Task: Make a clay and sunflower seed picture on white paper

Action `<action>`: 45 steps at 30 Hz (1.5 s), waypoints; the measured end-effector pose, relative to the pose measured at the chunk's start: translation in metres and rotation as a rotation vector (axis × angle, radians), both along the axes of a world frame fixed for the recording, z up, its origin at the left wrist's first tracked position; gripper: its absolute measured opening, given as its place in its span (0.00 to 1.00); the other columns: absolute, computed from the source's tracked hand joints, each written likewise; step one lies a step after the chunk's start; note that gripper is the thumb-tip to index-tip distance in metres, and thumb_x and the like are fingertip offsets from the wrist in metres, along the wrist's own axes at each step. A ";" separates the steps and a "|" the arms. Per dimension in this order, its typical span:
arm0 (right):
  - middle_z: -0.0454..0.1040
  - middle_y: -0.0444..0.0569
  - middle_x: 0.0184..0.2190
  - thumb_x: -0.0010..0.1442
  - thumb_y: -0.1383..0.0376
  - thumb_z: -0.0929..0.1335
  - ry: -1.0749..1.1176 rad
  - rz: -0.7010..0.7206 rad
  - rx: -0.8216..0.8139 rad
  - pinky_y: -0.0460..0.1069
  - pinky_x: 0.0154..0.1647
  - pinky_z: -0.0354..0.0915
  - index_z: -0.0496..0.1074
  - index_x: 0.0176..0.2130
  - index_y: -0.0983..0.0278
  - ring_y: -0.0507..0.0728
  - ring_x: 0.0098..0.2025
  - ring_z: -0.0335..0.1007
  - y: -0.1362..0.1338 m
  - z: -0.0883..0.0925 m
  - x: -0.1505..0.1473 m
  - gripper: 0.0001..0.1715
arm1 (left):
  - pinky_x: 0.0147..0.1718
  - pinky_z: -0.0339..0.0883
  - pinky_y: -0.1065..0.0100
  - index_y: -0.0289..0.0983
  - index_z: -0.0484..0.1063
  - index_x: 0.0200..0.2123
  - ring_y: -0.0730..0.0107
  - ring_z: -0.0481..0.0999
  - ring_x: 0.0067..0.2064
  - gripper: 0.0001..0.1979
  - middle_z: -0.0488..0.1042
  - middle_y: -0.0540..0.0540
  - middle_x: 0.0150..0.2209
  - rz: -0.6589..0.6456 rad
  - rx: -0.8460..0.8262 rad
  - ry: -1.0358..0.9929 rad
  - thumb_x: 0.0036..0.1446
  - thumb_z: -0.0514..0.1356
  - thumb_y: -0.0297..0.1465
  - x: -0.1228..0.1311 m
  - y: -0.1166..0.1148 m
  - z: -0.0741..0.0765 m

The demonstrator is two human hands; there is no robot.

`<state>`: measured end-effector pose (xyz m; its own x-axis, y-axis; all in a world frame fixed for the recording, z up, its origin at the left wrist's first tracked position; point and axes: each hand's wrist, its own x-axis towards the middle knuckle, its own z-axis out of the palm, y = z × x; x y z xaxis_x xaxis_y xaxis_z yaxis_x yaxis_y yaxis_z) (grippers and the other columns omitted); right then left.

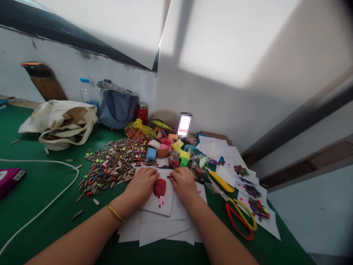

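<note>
A white card (166,206) lies on a stack of white paper (164,230). On it is a hedgehog figure with a dark red body (159,187) and a pink, pointed face with dark dots. My left hand (142,186) rests on the card's left side, fingers laid flat beside the red body. At the card's upper right, my right hand (184,182) pinches a small dark piece that looks like a sunflower seed (169,177). A heap of striped sunflower seeds (110,171) mixed with coloured beads spreads left of my left hand. Beyond both hands sit colourful clay packets (162,152).
Red-and-yellow-handled scissors (227,199) and a yellow cutter (222,181) lie right of my right hand. Hedgehog cards (257,209) covered in seeds line the right edge. Bags (117,105), a red flask (142,113) and a lit phone (184,124) stand behind. A white cable (59,191) curves across the left.
</note>
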<state>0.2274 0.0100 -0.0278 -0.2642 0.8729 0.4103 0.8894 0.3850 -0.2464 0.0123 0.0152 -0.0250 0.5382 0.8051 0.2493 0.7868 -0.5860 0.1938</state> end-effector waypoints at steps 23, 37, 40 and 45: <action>0.76 0.47 0.35 0.60 0.71 0.68 0.412 0.317 0.080 0.53 0.43 0.62 0.73 0.41 0.61 0.57 0.39 0.68 -0.029 0.027 -0.011 0.08 | 0.29 0.72 0.69 0.36 0.76 0.38 0.69 0.78 0.29 0.12 0.78 0.48 0.29 0.055 -0.744 -0.958 0.56 0.60 0.37 0.024 -0.021 0.022; 0.73 0.46 0.31 0.54 0.75 0.66 0.416 0.297 0.093 0.52 0.40 0.61 0.71 0.35 0.61 0.57 0.37 0.65 -0.032 0.032 -0.016 0.09 | 0.29 0.67 0.71 0.37 0.75 0.34 0.71 0.75 0.29 0.07 0.78 0.49 0.29 0.063 -0.611 -0.809 0.55 0.59 0.33 0.024 -0.025 0.029; 0.73 0.46 0.31 0.54 0.75 0.66 0.408 0.299 0.081 0.52 0.40 0.61 0.71 0.34 0.61 0.57 0.38 0.65 -0.033 0.031 -0.017 0.10 | 0.29 0.67 0.71 0.37 0.75 0.33 0.71 0.75 0.29 0.07 0.77 0.49 0.29 0.070 -0.610 -0.804 0.55 0.58 0.32 0.024 -0.025 0.029; 0.73 0.47 0.31 0.54 0.73 0.66 0.342 0.274 0.092 0.53 0.40 0.61 0.70 0.33 0.61 0.58 0.37 0.65 -0.033 0.029 -0.019 0.08 | 0.29 0.66 0.70 0.37 0.73 0.31 0.69 0.75 0.29 0.06 0.77 0.49 0.28 0.083 -0.640 -0.819 0.54 0.58 0.33 0.026 -0.025 0.027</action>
<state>0.2082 -0.0226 0.0008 -0.3168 0.7454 0.5866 0.6248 0.6293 -0.4622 0.0386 -0.0100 0.0018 0.3339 0.9422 0.0268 0.3069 -0.1355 0.9420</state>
